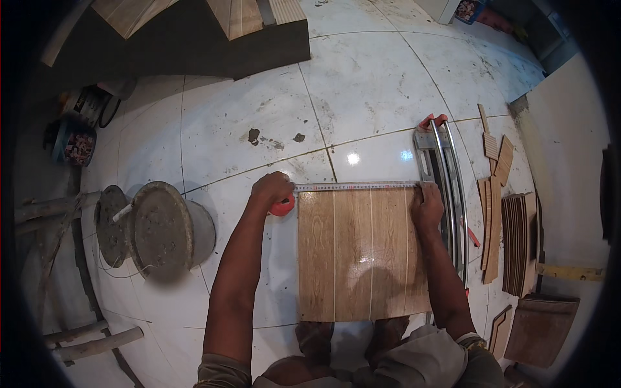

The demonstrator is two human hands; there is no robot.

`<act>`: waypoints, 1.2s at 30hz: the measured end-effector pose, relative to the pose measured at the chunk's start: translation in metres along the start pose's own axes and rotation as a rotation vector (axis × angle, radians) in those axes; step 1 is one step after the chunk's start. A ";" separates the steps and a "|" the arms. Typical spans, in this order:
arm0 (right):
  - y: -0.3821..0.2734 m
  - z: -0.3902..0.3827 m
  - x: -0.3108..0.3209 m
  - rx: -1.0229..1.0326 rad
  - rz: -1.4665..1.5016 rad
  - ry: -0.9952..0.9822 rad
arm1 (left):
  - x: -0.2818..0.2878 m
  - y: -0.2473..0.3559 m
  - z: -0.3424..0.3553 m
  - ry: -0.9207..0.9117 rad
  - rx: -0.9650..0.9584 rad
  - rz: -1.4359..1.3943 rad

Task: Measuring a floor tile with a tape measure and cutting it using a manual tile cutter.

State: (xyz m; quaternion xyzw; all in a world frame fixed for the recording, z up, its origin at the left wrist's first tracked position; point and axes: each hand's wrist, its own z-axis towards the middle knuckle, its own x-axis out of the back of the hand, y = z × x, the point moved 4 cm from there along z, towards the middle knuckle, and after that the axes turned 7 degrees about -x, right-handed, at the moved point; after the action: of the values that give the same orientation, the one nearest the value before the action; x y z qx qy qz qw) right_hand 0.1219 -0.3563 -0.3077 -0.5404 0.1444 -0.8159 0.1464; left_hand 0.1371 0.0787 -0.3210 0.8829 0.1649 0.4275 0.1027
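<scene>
A wood-look tile [352, 258] with pale lengthwise lines lies on the floor in front of my feet. Along its far edge stretches the white blade of a tape measure [352, 187]. My left hand [272, 189] is closed round the red tape case, just off the tile's far left corner. At the far right corner, my right hand [428, 202] pinches the blade's end against the tile. Right beside that hand stands a manual tile cutter [446, 161] with twin metal rails and red end parts.
Cement-smeared buckets [171, 226] stand at the left, near wooden poles [103, 343]. Cut tile strips [491, 220] and a tile stack [517, 239] lie at the right. Wood-look steps [259, 55] rise at the far left. Dark mortar crumbs [253, 136] dot the white tiled floor.
</scene>
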 end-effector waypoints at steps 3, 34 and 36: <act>0.000 0.000 0.001 0.021 0.065 0.021 | -0.003 -0.007 0.008 -0.012 0.004 -0.023; 0.002 0.006 0.007 -0.068 0.121 -0.093 | -0.007 -0.008 0.013 0.035 0.045 -0.026; 0.001 0.009 0.009 -0.063 0.092 -0.099 | -0.008 -0.011 0.017 0.019 0.045 -0.031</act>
State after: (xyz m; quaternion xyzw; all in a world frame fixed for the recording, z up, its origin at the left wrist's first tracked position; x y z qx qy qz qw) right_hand 0.1267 -0.3618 -0.2976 -0.5771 0.1872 -0.7757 0.1736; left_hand 0.1433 0.0850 -0.3410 0.8783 0.1891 0.4303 0.0878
